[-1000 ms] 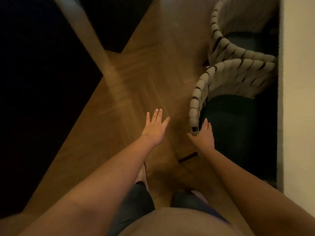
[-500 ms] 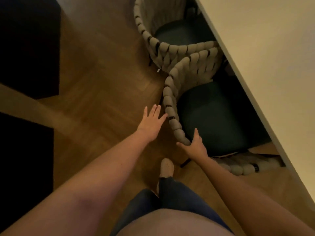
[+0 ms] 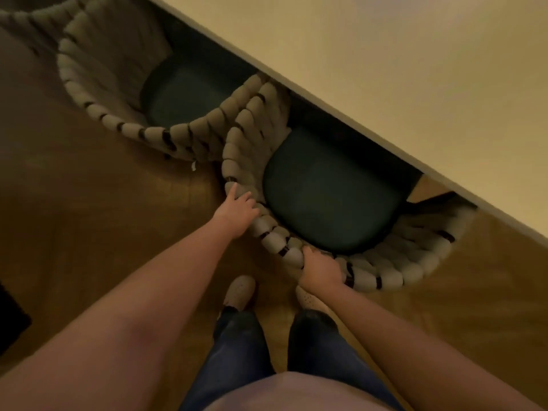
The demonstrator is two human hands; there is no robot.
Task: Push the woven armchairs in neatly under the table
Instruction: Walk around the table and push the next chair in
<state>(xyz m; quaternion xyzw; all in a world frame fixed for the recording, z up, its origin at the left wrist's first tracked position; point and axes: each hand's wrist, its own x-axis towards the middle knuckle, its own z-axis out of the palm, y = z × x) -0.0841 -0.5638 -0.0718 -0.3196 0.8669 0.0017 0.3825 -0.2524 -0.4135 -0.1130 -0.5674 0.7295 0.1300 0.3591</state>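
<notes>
The nearest woven armchair (image 3: 394,271) has a thick beige rope back and a dark green seat cushion (image 3: 329,200). Its front is tucked under the pale table (image 3: 415,84). My left hand (image 3: 237,212) rests on the left curve of its backrest rim, fingers curled over the weave. My right hand (image 3: 320,269) grips the rear of the same rim. A second woven armchair (image 3: 98,105) stands to the left, touching the first, its seat also partly under the table edge.
Wooden parquet floor (image 3: 89,232) runs to the left and behind me. My two feet in light shoes (image 3: 240,292) stand just behind the chair. A dark object (image 3: 9,318) sits at the left edge.
The view has swung round to face the table. Both hands, open and just reaching the rim earlier, have closed onto the nearest chair's backrest, and my feet have stepped up behind it.
</notes>
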